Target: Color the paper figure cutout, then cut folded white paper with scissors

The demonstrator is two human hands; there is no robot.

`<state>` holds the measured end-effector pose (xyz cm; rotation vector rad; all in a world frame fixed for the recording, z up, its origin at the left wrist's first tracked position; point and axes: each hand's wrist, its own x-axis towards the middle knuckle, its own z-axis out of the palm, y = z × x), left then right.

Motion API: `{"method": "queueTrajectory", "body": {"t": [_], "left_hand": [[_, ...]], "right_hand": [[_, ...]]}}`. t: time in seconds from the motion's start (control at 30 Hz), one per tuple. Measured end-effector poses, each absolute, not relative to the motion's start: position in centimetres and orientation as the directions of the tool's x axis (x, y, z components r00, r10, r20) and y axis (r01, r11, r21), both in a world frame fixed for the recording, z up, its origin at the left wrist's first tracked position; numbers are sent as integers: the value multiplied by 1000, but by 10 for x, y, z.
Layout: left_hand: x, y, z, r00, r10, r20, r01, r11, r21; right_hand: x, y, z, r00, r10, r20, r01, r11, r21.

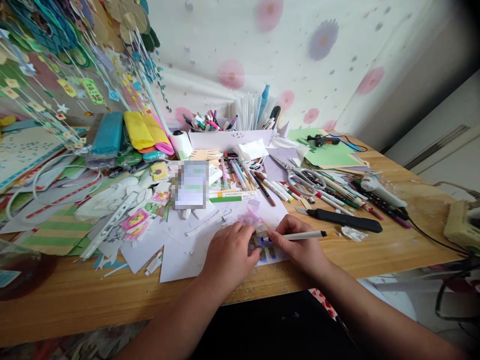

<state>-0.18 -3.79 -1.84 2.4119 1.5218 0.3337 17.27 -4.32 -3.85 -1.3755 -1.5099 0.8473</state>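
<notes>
In the head view, the right hand [298, 246] is clamped on a slim white pen with a black end [307, 235], above a small purple-patterned flat piece [265, 241] near the brown wooden worktop's [360, 260] front edge. The left hand [232, 250] curls beside that piece; whether it grips it, I cannot tell.

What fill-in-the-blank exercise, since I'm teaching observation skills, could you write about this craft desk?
1. The white pen is in the person's ____ hand.
2. The utility knife has a ____ handle.
3. In the picture, the blue folded bundle lies to the ____ of the yellow folded bundle.
4. The wall covering is printed with large pink and purple ____.

Missing words: right; black; left; flowers.
</notes>
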Motion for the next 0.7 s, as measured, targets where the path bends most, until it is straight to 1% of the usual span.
{"method": "queueTrajectory", "body": {"t": [0.17, 0.37, 0.57, 0.7], "left_hand": [[-3, -38, -18, 425, 904, 48, 844, -414, 340], [-3, -38, -17, 424, 905, 30, 844, -407, 349], [-3, -38, -17, 420, 907, 30, 845, -403, 350], [-2, -37, -16, 420, 907, 27, 847, -403, 348]], "right_hand": [[174, -43, -37, 49, 983, 175, 366, 145, -919], [178, -42, -39, 183, 970, 161, 287, 104, -952], [177, -40, -39, 173, 963, 207, 370, 132, -920], [176, -41, -38, 145, 967, 209, 408, 134, -903]]}}
